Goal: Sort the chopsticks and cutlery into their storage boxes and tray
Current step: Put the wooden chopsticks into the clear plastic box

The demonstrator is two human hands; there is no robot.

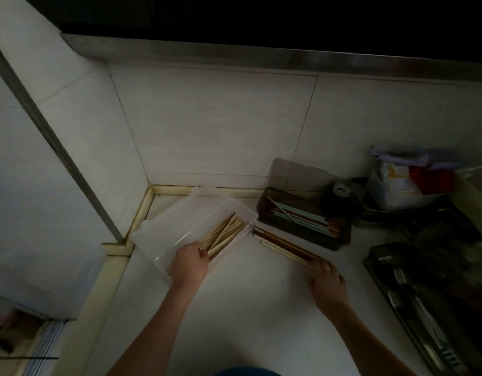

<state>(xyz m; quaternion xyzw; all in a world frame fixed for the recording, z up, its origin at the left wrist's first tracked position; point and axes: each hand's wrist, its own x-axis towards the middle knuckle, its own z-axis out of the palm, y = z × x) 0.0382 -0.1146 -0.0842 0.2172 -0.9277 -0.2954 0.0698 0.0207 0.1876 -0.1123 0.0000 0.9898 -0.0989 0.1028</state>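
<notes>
While left hand (189, 263) holds chopsticks (223, 234), no legible labels

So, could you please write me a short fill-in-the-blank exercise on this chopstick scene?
1. The left hand holds pale wooden chopsticks inside the clear plastic ____.
2. The loose chopsticks on the counter are touched by the ____ hand.
3. The dark brown box sits against the ____.

Answers: box; right; wall
</notes>
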